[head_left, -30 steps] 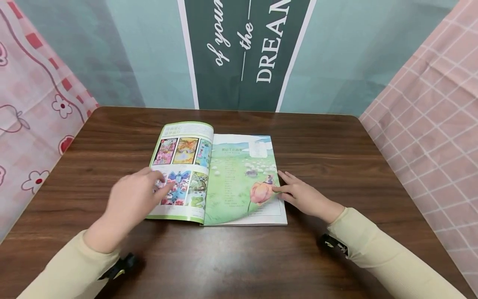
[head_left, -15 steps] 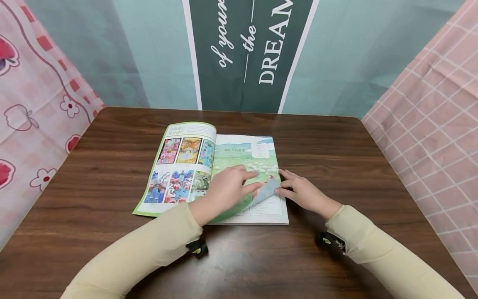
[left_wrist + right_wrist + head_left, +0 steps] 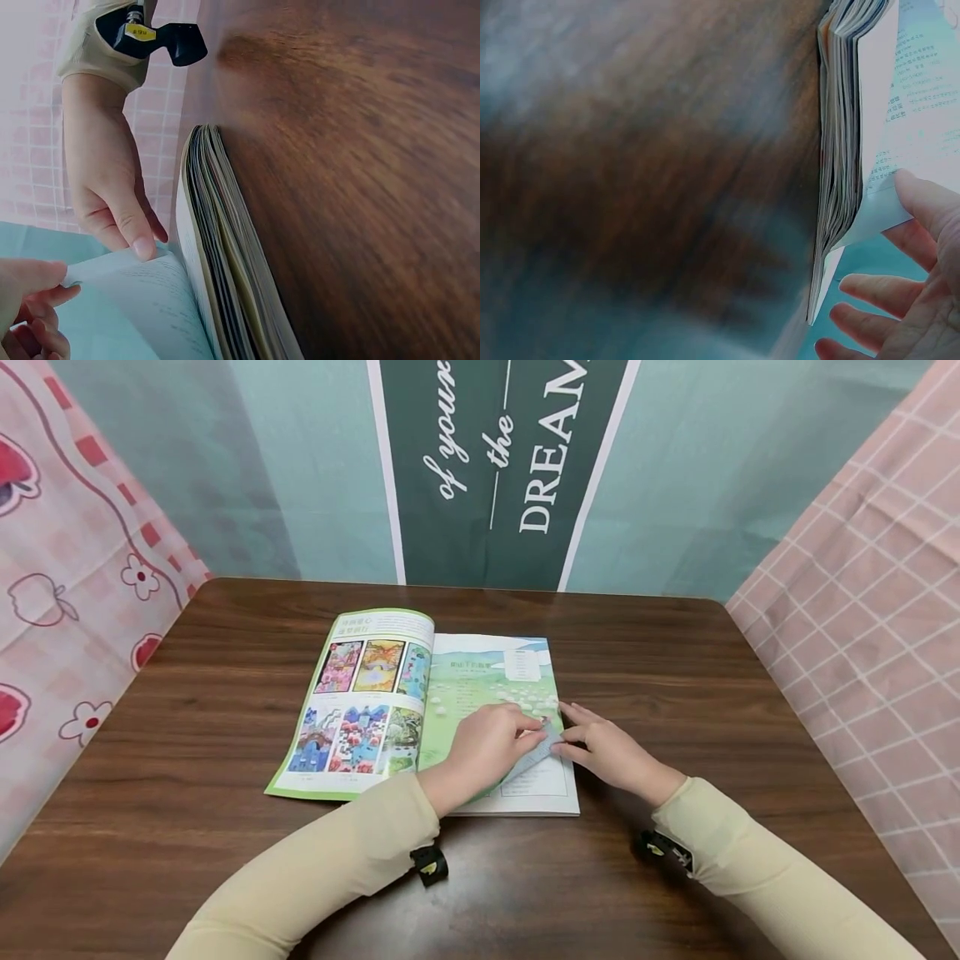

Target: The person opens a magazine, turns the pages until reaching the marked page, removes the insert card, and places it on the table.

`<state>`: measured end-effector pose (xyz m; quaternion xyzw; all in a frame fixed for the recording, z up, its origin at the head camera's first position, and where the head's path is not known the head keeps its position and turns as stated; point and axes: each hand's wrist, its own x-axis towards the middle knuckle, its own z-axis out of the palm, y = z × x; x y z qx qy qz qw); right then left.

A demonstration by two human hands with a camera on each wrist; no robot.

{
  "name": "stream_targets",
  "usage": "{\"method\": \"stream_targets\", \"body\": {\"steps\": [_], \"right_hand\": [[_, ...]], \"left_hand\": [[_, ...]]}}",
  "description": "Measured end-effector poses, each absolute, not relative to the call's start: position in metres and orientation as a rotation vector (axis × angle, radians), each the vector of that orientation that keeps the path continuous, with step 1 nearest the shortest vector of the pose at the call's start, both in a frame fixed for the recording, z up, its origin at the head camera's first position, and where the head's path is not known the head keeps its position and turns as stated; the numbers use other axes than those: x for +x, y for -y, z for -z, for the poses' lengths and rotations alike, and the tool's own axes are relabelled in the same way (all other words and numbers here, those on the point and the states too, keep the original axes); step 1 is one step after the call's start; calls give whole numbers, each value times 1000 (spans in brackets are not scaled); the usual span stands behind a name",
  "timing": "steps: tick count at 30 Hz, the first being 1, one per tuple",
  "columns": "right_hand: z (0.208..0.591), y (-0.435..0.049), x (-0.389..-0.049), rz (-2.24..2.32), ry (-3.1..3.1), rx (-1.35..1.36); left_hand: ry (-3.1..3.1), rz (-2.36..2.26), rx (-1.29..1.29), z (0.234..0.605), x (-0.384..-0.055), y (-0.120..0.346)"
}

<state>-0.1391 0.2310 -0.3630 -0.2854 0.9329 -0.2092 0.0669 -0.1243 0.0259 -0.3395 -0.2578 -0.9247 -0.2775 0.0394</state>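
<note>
An open magazine (image 3: 363, 783) lies on the brown table, small colourful pictures on its left page and a green meadow scene on its right. The right page's lower corner is folded up, showing its printed underside (image 3: 534, 760). My left hand (image 3: 483, 752) reaches across the magazine and pinches that page's edge between thumb and index finger. At the right border my right hand (image 3: 611, 758) holds the same page (image 3: 922, 90), thumb on top and index finger beneath, its other fingers spread. Both hands meet the lifted page (image 3: 161, 307) in the left wrist view.
The wooden table (image 3: 675, 693) surrounds the magazine. A teal cloth (image 3: 322, 468) with a dark green lettered panel hangs behind it. Pink patterned cloth (image 3: 75, 568) stands on the left, pink checked cloth (image 3: 877, 610) on the right. Black wrist devices (image 3: 430, 865) sit under the sleeves.
My left hand has moved right from the magazine's left page to the right page's edge and now pinches it. The right page's lower corner has been folded up. My right hand stays at the right border.
</note>
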Motion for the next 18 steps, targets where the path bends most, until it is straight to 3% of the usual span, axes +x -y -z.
{"method": "stream_targets", "body": {"steps": [8,18], "right_hand": [[362,-232,-136,623,-2787,-775],[362,-249,-122,633,-2653,-670]], "left_hand": [[2798,882,-767,341,-124,-23],[2651,999,-601,336,-125,13]]}}
